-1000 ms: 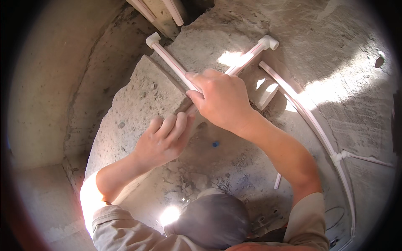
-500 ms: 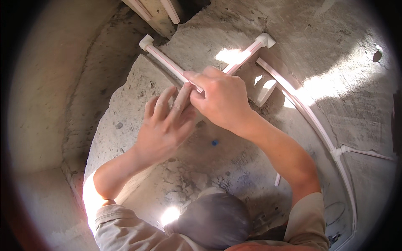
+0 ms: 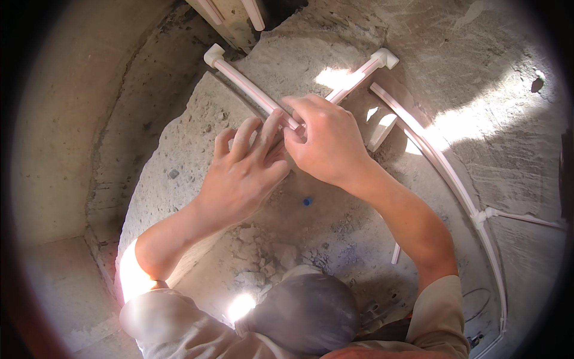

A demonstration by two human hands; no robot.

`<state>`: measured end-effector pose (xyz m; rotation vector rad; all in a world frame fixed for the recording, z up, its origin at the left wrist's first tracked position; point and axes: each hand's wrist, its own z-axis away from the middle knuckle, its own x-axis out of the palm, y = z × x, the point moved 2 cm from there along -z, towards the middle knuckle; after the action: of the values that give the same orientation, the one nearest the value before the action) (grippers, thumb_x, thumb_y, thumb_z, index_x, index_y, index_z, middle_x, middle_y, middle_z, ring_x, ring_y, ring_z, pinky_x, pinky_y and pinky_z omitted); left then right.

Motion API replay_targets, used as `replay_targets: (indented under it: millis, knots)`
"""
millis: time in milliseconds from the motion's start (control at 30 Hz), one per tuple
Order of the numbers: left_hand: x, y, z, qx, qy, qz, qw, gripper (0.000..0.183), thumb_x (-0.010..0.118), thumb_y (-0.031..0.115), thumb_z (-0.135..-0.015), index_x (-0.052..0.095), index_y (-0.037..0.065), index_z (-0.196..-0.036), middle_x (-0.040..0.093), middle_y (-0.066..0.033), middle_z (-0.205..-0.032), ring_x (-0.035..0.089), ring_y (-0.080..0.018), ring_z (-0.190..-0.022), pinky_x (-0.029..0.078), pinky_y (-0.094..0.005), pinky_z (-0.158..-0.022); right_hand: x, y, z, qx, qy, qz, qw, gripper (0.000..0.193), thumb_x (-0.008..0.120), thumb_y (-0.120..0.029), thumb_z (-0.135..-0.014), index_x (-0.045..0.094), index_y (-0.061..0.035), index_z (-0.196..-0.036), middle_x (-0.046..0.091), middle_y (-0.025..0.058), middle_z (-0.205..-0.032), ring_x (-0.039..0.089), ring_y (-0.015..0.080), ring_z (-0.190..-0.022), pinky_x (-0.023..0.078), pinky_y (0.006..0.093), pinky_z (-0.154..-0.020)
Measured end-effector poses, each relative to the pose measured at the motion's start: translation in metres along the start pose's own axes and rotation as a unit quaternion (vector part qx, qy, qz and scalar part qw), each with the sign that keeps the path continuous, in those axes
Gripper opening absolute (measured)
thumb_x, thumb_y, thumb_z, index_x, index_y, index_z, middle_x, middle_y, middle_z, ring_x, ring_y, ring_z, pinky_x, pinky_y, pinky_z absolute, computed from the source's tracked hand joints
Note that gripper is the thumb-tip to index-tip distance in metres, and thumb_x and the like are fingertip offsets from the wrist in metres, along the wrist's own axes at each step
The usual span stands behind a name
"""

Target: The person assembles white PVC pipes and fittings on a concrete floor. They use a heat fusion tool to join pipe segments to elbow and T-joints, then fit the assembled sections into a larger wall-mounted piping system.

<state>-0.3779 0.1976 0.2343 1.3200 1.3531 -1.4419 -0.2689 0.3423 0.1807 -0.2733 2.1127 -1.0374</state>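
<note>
A white pipe with a pink stripe (image 3: 251,88) slants down from a white elbow fitting (image 3: 213,55) toward my hands. Its near end shows between my fingers. My right hand (image 3: 332,140) is closed at that end, with thumb and bent fingers round it; the fingertips are partly hidden. My left hand (image 3: 242,164) lies just left of it, fingers apart, the index fingertip against the pipe's side. A second striped pipe (image 3: 353,84) runs from another elbow fitting (image 3: 384,58) at the upper right and passes behind my right hand, where its lower end is hidden.
Rough broken concrete (image 3: 173,143) lies under the pipes. Along the right runs a long striped pipe (image 3: 445,164) with a tee fitting (image 3: 481,215). A small blue cap (image 3: 307,201) and rubble (image 3: 269,251) lie below my hands. A dark rounded object (image 3: 305,314) fills the lower middle.
The pipe's near end, covered by my right fingers before, now shows between my hands. My right fingers have drawn back to the right, and the whole view has shifted slightly.
</note>
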Motion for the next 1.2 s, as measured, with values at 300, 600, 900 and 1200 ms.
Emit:
replay_targets:
  millis: [300, 600, 900, 1200]
  knots:
    - [0.007, -0.004, 0.002, -0.001, -0.01, 0.048, 0.999, 0.048, 0.08, 0.01, -0.063, 0.063, 0.015, -0.108, 0.039, -0.0178, -0.167, 0.046, -0.0403, -0.136, 0.037, -0.0554, -0.104, -0.023, 0.018, 0.002, 0.057, 0.016, -0.043, 0.997, 0.023, 0.07, -0.013, -0.093, 0.074, -0.0002, -0.112, 0.071, 0.0143, -0.088, 0.064, 0.0191, -0.069, 0.051, 0.0329, -0.065]
    - [0.007, -0.002, 0.0, -0.012, -0.014, 0.064, 0.998, 0.046, 0.079, 0.004, -0.063, 0.066, 0.013, -0.106, 0.039, -0.0184, -0.167, 0.044, -0.0437, -0.137, 0.036, -0.0561, -0.107, -0.038, 0.031, -0.024, 0.193, -0.209, -0.088, 0.955, 0.033, 0.071, -0.028, -0.095, 0.058, 0.0, -0.107, 0.068, 0.0125, -0.072, 0.064, 0.0179, -0.054, 0.052, 0.0337, -0.053]
    - [0.006, -0.001, 0.0, -0.014, -0.029, 0.058, 0.998, 0.043, 0.078, 0.004, -0.064, 0.065, 0.011, -0.105, 0.039, -0.018, -0.167, 0.043, -0.0432, -0.138, 0.033, -0.0551, -0.11, -0.03, 0.019, -0.019, 0.198, -0.138, 0.003, 0.97, 0.035, 0.076, -0.027, -0.087, 0.061, -0.0013, -0.105, 0.073, 0.02, -0.088, 0.074, 0.0377, -0.088, 0.057, 0.0478, -0.079]
    - [0.0, 0.001, -0.004, -0.019, -0.037, 0.045, 0.998, 0.028, 0.083, 0.015, -0.07, 0.064, 0.014, -0.09, 0.042, -0.0189, -0.165, 0.047, -0.0405, -0.136, 0.038, -0.0574, -0.104, -0.02, 0.019, 0.001, 0.259, -0.038, -0.111, 0.959, 0.042, 0.078, -0.019, -0.087, 0.049, -0.0019, -0.111, 0.069, 0.0189, -0.085, 0.072, 0.0386, -0.085, 0.056, 0.0461, -0.079]
